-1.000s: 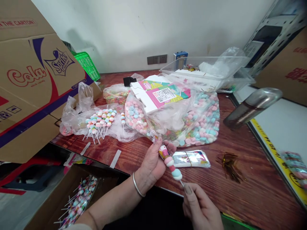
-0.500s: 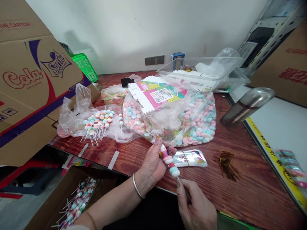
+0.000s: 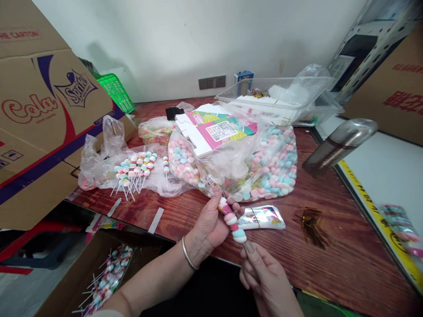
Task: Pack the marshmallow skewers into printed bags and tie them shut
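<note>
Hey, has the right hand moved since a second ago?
Yes, slightly: judged against the banded shiny packets lying on the table, the right hand has shifted up the picture, nearer to them.

Soft, even light — faint shadows on the wall (image 3: 158,44), glare on the flask (image 3: 340,147) — edges stretched.

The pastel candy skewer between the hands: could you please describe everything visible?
The pink, white and blue candy skewer stacks rounded, soft-looking pieces, with a red band between. Its upper part runs into a shiny, printed film wrapper held by the left hand; the right hand pinches below the lowest piece. It slants, wrapped end upper left.
</note>
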Demonstrator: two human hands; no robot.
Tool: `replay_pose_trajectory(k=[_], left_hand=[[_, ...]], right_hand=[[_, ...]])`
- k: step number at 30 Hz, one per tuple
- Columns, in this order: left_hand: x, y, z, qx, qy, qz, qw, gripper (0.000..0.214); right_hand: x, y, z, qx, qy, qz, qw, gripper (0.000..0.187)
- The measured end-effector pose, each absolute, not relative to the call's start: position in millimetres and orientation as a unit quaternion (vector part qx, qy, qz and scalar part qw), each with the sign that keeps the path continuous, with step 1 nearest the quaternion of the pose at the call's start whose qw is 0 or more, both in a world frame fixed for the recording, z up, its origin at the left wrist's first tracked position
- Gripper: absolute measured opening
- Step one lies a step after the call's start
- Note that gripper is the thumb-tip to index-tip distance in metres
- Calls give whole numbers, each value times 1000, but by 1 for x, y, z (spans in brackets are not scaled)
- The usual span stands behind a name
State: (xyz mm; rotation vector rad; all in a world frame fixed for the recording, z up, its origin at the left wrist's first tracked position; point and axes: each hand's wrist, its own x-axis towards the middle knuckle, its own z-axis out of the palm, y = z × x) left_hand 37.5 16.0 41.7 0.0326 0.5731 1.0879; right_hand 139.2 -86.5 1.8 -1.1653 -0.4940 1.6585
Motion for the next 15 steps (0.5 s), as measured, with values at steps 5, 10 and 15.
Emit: replay_pose_trajectory(k=[5, 10, 15], left_hand=[[38, 16, 40, 12, 322, 507, 800, 26], [39, 17, 38, -5, 329, 497, 803, 26], [41, 15, 38, 4, 313, 493, 811, 27]], right_hand=[[146, -88, -8, -608, -472, 383, 511, 26], [147, -91, -13, -579, -621, 116, 515, 6], [147, -90, -10, -622, -564, 242, 486, 18]])
